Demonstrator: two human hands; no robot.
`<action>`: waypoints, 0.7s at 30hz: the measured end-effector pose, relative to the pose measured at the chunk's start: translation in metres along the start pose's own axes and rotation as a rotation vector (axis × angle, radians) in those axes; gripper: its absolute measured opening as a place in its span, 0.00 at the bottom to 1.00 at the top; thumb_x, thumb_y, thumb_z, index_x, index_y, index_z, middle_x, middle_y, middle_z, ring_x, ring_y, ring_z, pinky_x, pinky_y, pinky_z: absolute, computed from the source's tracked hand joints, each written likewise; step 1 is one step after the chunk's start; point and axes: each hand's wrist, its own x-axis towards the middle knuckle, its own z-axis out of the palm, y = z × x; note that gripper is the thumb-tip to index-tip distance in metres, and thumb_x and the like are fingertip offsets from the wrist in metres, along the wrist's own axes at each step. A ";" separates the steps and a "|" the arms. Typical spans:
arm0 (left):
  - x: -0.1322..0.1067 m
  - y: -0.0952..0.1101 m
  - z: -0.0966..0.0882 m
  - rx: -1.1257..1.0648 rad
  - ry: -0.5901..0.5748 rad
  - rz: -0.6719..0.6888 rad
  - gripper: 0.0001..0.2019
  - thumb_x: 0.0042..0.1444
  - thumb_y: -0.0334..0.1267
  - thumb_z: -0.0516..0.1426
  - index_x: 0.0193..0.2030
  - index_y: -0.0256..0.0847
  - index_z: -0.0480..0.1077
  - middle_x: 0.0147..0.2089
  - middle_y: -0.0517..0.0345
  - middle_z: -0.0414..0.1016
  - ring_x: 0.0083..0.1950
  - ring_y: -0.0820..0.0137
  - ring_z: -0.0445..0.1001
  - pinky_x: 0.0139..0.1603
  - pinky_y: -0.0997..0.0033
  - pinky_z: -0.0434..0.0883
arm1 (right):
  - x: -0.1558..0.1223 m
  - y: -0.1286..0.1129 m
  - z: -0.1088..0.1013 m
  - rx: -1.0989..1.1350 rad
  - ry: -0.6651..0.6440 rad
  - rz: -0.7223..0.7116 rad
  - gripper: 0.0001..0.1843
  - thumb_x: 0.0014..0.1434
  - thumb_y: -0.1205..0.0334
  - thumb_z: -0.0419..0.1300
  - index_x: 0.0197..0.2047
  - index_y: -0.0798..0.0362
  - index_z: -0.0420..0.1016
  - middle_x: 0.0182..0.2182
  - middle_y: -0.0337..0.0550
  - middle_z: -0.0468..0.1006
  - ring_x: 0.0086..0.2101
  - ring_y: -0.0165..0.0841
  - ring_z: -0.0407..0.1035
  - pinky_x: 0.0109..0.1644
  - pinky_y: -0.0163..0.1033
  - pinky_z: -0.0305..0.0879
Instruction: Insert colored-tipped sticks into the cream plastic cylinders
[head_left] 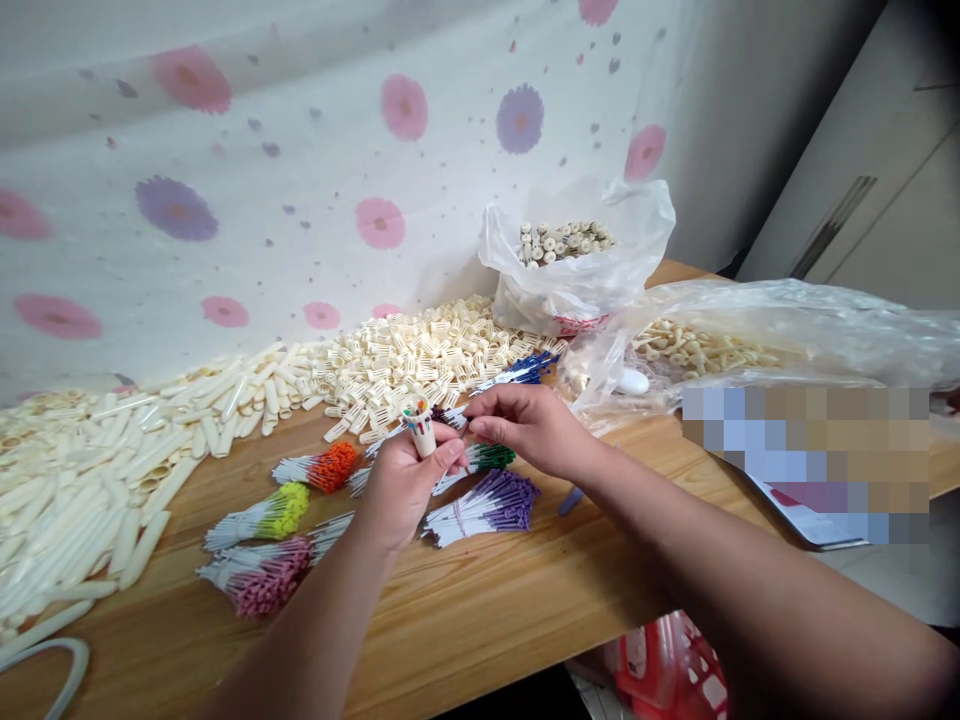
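Near the middle of the wooden table (pixel 525 600), toward its far edge, the left hand (pixel 401 480) is closed around a small cream pen barrel holder (pixel 420 425), upright, with several coloured refill tips showing at its open top. The right hand (pixel 525 425) has thumb and forefinger pinched together on a thin refill (pixel 455 418), just beside the holder's mouth. Bundles of refills lie on the table under and around the hands: an orange-tipped bundle (pixel 326 467), a yellow-green bundle (pixel 274 515), a pink bundle (pixel 262 585), a purple bundle (pixel 491 505), a green bundle (pixel 484 458) and a blue bundle (pixel 521 370). Behind them is a heap of cream holders (pixel 420 355); along the left edge, a spread of cream barrels (pixel 82 490). Two plastic bags of small cream parts (pixel 577 250) (pixel 720 345) sit at the far right corner.

As I judge it, the thin refill could miss its slot or bend if pushed at an angle, and the forearms could sweep the loose bundles off the near edge.
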 end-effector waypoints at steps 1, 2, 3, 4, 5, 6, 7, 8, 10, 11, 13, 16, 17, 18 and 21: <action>0.000 -0.002 0.001 0.001 -0.014 0.019 0.08 0.51 0.41 0.61 0.28 0.38 0.73 0.24 0.59 0.73 0.28 0.71 0.70 0.31 0.71 0.67 | 0.000 -0.002 0.001 0.006 0.006 0.016 0.04 0.54 0.66 0.61 0.31 0.57 0.74 0.25 0.39 0.77 0.26 0.26 0.70 0.30 0.31 0.65; 0.000 -0.004 0.001 0.002 -0.021 0.042 0.08 0.51 0.42 0.61 0.29 0.39 0.74 0.25 0.58 0.74 0.30 0.70 0.71 0.33 0.70 0.68 | -0.001 -0.004 0.001 -0.004 0.012 0.013 0.04 0.55 0.66 0.61 0.29 0.57 0.73 0.24 0.38 0.76 0.25 0.25 0.69 0.29 0.30 0.64; 0.000 -0.006 0.001 0.011 -0.014 0.072 0.09 0.52 0.43 0.61 0.31 0.39 0.74 0.27 0.57 0.75 0.32 0.69 0.73 0.35 0.69 0.70 | -0.002 -0.007 0.000 -0.037 0.023 -0.015 0.05 0.55 0.66 0.60 0.29 0.57 0.73 0.23 0.37 0.76 0.24 0.25 0.69 0.28 0.30 0.64; 0.000 -0.008 0.001 0.038 0.006 0.104 0.10 0.53 0.44 0.60 0.34 0.40 0.75 0.30 0.56 0.76 0.34 0.67 0.74 0.38 0.67 0.70 | -0.003 -0.011 -0.002 -0.096 0.049 -0.071 0.05 0.56 0.66 0.60 0.28 0.57 0.72 0.23 0.37 0.76 0.24 0.25 0.69 0.28 0.30 0.63; 0.000 -0.010 0.001 0.083 0.039 0.138 0.11 0.53 0.45 0.60 0.37 0.40 0.75 0.33 0.55 0.77 0.37 0.65 0.75 0.41 0.66 0.71 | -0.004 -0.015 -0.006 -0.177 0.099 -0.147 0.05 0.56 0.66 0.60 0.29 0.56 0.73 0.23 0.37 0.76 0.25 0.25 0.69 0.28 0.30 0.64; 0.001 -0.012 -0.001 0.144 0.079 0.169 0.12 0.53 0.46 0.60 0.39 0.41 0.75 0.36 0.55 0.78 0.39 0.64 0.75 0.43 0.65 0.71 | -0.006 -0.021 -0.010 -0.268 0.176 -0.233 0.05 0.57 0.67 0.59 0.29 0.56 0.73 0.24 0.37 0.76 0.25 0.25 0.69 0.29 0.30 0.64; 0.002 -0.013 -0.002 0.212 0.125 0.195 0.12 0.53 0.46 0.59 0.39 0.42 0.75 0.38 0.54 0.78 0.40 0.64 0.75 0.44 0.65 0.70 | -0.008 -0.027 -0.015 -0.352 0.275 -0.321 0.04 0.56 0.68 0.60 0.30 0.55 0.73 0.24 0.38 0.77 0.26 0.26 0.69 0.30 0.31 0.65; 0.003 -0.014 -0.004 0.278 0.164 0.212 0.11 0.53 0.46 0.59 0.38 0.42 0.75 0.38 0.55 0.78 0.40 0.64 0.75 0.44 0.65 0.70 | -0.010 -0.034 -0.020 -0.411 0.387 -0.403 0.03 0.56 0.69 0.60 0.30 0.54 0.73 0.25 0.38 0.77 0.27 0.27 0.70 0.31 0.33 0.66; 0.004 -0.013 -0.007 0.370 0.214 0.236 0.09 0.53 0.45 0.59 0.35 0.42 0.74 0.36 0.56 0.77 0.38 0.65 0.75 0.43 0.66 0.69 | -0.016 -0.048 -0.028 -0.423 0.586 -0.528 0.04 0.55 0.70 0.60 0.32 0.52 0.74 0.27 0.39 0.77 0.29 0.29 0.72 0.34 0.36 0.69; 0.005 -0.012 -0.008 0.396 0.226 0.254 0.09 0.53 0.45 0.59 0.34 0.42 0.74 0.34 0.57 0.77 0.37 0.65 0.74 0.42 0.66 0.69 | -0.020 -0.055 -0.030 -0.399 0.643 -0.579 0.04 0.55 0.70 0.61 0.33 0.51 0.74 0.28 0.39 0.78 0.30 0.30 0.73 0.35 0.37 0.70; 0.005 -0.010 -0.009 0.419 0.229 0.291 0.09 0.53 0.45 0.59 0.31 0.43 0.73 0.32 0.58 0.75 0.36 0.66 0.73 0.41 0.67 0.69 | -0.027 -0.068 -0.031 -0.359 0.650 -0.663 0.06 0.56 0.70 0.61 0.36 0.49 0.74 0.29 0.39 0.78 0.31 0.32 0.74 0.37 0.39 0.72; 0.004 -0.007 -0.009 0.412 0.213 0.323 0.09 0.53 0.45 0.59 0.30 0.43 0.73 0.30 0.58 0.73 0.35 0.67 0.71 0.40 0.68 0.68 | -0.036 -0.085 -0.026 -0.387 0.452 -0.710 0.07 0.56 0.71 0.59 0.36 0.49 0.73 0.29 0.40 0.79 0.32 0.32 0.75 0.38 0.38 0.74; 0.004 -0.007 -0.009 0.403 0.200 0.325 0.08 0.52 0.44 0.59 0.30 0.43 0.74 0.30 0.59 0.73 0.35 0.67 0.70 0.40 0.69 0.67 | -0.038 -0.090 -0.025 -0.418 0.374 -0.707 0.07 0.56 0.71 0.59 0.36 0.49 0.73 0.29 0.41 0.80 0.32 0.31 0.76 0.38 0.37 0.74; 0.003 -0.006 -0.009 0.391 0.185 0.325 0.07 0.52 0.43 0.60 0.29 0.43 0.74 0.30 0.59 0.72 0.34 0.67 0.70 0.40 0.69 0.67 | -0.040 -0.093 -0.023 -0.453 0.306 -0.703 0.07 0.56 0.72 0.59 0.36 0.49 0.73 0.30 0.41 0.80 0.33 0.30 0.76 0.39 0.36 0.75; 0.002 -0.007 -0.010 0.341 0.136 0.311 0.06 0.49 0.42 0.61 0.29 0.43 0.74 0.30 0.59 0.72 0.34 0.67 0.69 0.39 0.68 0.66 | -0.041 -0.098 -0.021 -0.542 0.179 -0.707 0.08 0.57 0.72 0.59 0.36 0.48 0.72 0.32 0.41 0.80 0.35 0.29 0.76 0.41 0.33 0.74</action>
